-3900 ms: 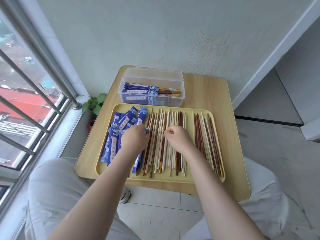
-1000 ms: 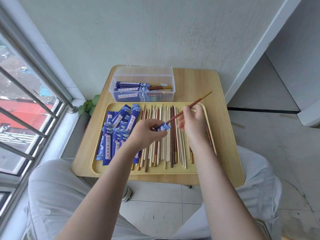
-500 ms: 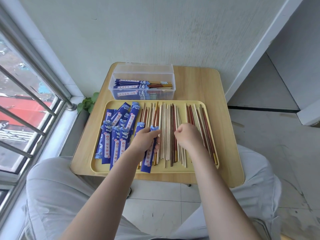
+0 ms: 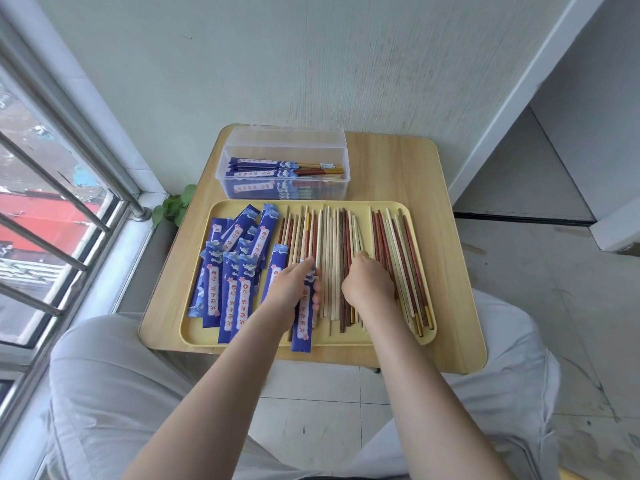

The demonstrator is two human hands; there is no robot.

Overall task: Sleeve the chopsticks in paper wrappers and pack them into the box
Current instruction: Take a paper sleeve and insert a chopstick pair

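Observation:
A yellow tray on the small wooden table carries a pile of blue paper wrappers on its left and many loose chopsticks, pale, red and brown, across its middle and right. My left hand grips one blue wrapper that points toward me over the tray. My right hand lies knuckles-up on the loose chopsticks with its fingers curled down among them; what it pinches is hidden. The clear plastic box behind the tray contains several sleeved pairs.
The wooden table stands against a white wall. A window with metal bars runs along the left, with a small green plant at its sill. My knees in light trousers flank the table's near edge.
One second ago my right hand held a red chopstick in the air at the wrapper's mouth. Both hands have come down to the tray, and the wrapper now hangs toward me.

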